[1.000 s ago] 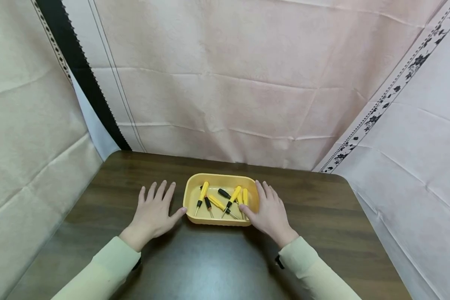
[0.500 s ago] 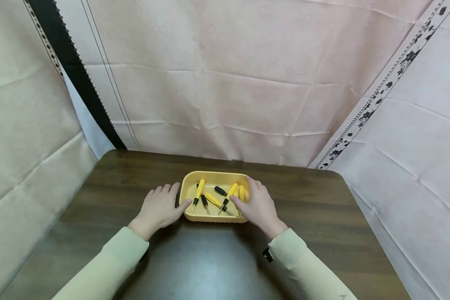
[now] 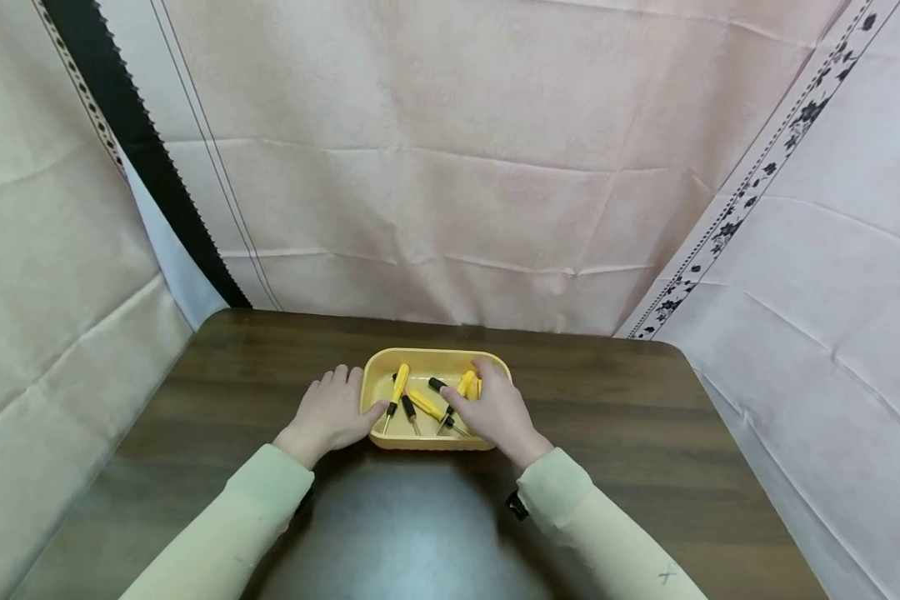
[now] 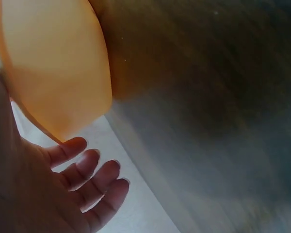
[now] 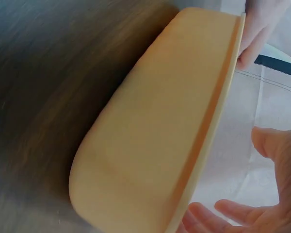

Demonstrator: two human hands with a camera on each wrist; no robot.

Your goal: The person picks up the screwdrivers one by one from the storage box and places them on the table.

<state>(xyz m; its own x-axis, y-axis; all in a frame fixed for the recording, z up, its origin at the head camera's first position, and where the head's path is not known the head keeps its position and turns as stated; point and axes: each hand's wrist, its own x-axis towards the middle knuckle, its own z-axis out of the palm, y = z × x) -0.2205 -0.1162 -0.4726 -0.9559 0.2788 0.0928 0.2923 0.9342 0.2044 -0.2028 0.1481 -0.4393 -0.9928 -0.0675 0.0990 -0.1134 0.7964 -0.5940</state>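
Observation:
A shallow yellow plastic tray [image 3: 431,444] stands on the table and holds several small screwdrivers. One yellow-handled screwdriver [image 3: 400,385] lies at the left inside it, beside a black-handled screwdriver [image 3: 408,406]. At the tray's left end my left hand [image 3: 322,421] holds the rim, thumb over the edge and fingers outside. My right hand [image 3: 498,412] is above the tray's right part, thumb and fingers apart, partly hiding the screwdrivers below. In the right wrist view those fingers [image 5: 242,211] are loosely bent over the rim and no tool shows between them.
The dark wooden table [image 3: 607,467] extends around the tray, with its back edge close behind. Pale cloth [image 3: 435,200] hangs behind the table and along both sides. A black strap [image 3: 517,505] is at the right sleeve's cuff.
Both hands have come inward. My left hand has moved right onto the tray's left rim. My right hand has moved left from the right rim to above the screwdrivers.

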